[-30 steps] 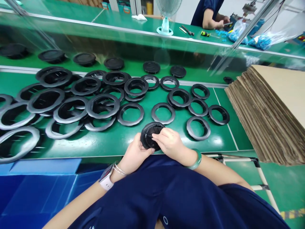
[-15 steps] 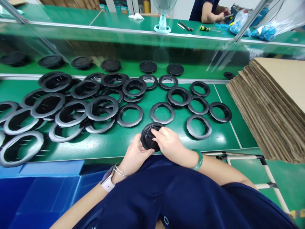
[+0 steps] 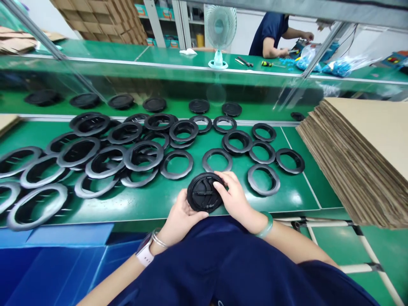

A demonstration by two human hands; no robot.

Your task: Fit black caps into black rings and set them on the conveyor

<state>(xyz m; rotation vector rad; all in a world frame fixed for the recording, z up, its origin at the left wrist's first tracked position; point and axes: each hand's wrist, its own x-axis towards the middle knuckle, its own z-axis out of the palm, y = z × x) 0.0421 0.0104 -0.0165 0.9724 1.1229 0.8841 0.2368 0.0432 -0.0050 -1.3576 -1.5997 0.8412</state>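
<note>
Both my hands hold one round black plastic cap (image 3: 205, 193) over the near edge of the green table (image 3: 159, 199). My left hand (image 3: 179, 216) cups it from below and the left. My right hand (image 3: 233, 196) grips its right rim, fingers curled over the top edge. The cap's ribbed inner face with a cross bar is turned toward me. Several black plastic rings (image 3: 177, 163) lie scattered on the table beyond it, the nearest ring (image 3: 217, 160) just behind the cap.
A tall stack of flat cardboard sheets (image 3: 360, 157) fills the right side. Several closed black caps (image 3: 154, 104) sit on a lower belt behind the rings. A small fan (image 3: 219, 32) stands on the far bench, where another person (image 3: 274, 29) works. Blue bin (image 3: 54, 263) at lower left.
My right hand has slid off the cap's face to its right rim, uncovering the ribbed inside. The camera has tilted up, showing more of the far bench.
</note>
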